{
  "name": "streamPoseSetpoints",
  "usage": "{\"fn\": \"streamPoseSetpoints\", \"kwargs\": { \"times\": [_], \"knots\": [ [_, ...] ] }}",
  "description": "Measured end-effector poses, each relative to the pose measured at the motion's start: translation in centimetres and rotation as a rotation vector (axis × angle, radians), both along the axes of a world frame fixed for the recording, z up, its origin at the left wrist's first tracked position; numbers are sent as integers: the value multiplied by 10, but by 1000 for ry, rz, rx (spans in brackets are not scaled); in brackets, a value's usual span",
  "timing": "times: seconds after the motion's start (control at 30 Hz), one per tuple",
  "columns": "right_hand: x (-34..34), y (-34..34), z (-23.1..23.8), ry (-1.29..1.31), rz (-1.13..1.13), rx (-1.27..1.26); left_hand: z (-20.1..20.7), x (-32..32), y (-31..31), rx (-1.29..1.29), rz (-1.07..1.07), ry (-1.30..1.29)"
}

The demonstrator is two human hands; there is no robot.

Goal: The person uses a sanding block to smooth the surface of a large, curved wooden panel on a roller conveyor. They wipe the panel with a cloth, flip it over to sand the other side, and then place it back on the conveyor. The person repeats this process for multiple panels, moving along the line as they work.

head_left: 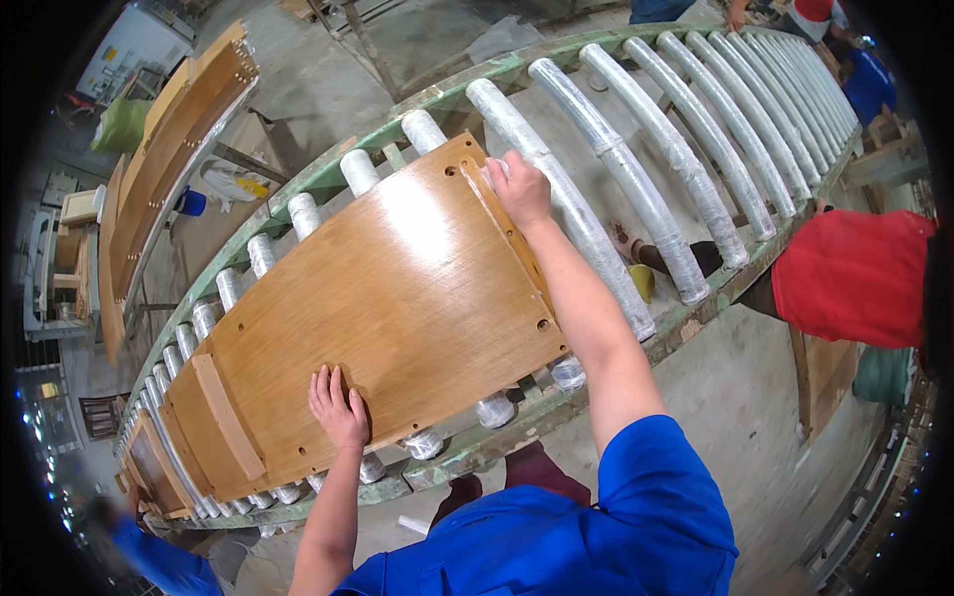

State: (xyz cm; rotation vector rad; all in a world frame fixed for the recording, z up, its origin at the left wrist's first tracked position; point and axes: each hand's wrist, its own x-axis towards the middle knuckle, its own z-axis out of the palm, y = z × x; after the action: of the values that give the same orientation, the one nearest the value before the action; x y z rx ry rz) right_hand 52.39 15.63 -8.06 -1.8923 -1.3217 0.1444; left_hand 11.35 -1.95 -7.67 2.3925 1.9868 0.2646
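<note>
A large brown wooden panel [368, 298] with a glossy face and drilled holes near its edges lies flat on the rollers in front of me. My left hand [340, 409] rests on its near part, fingers stretched out and holding nothing. At the panel's right end, near the far corner, my right hand [523, 189] is closed on a small white piece [488, 172], pressed to a long groove that runs along that end. What the white piece is I cannot make out. Toward the panel's left end a lighter wooden strip [228, 415] lies across it.
Plastic-wrapped rollers [621, 159] in a green frame [298, 184] stretch away at the right. A smaller framed panel [157, 462] lies further left. Stacked curved boards [179, 164] stand beyond the frame. A person in red [850, 278] is at the right; another in blue [164, 546] at lower left.
</note>
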Motion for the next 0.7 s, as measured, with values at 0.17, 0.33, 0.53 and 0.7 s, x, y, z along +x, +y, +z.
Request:
{"fn": "streamPoseSetpoints", "kwargs": {
  "times": [0.17, 0.33, 0.53, 0.7],
  "knots": [
    [5, -33, -1, 22, 38, 47, -2, 0, -2, 10, -11, 11],
    [12, -79, -4, 23, 60, 30, -5, 0, -2, 38, -27, -4],
    [16, -141, -2, 28, 74, -7, -6, -1, -4, 52, -39, -3],
    [18, -188, 3, 51, 66, 0, -7, -2, -5, 42, -40, 15]
  ]
}}
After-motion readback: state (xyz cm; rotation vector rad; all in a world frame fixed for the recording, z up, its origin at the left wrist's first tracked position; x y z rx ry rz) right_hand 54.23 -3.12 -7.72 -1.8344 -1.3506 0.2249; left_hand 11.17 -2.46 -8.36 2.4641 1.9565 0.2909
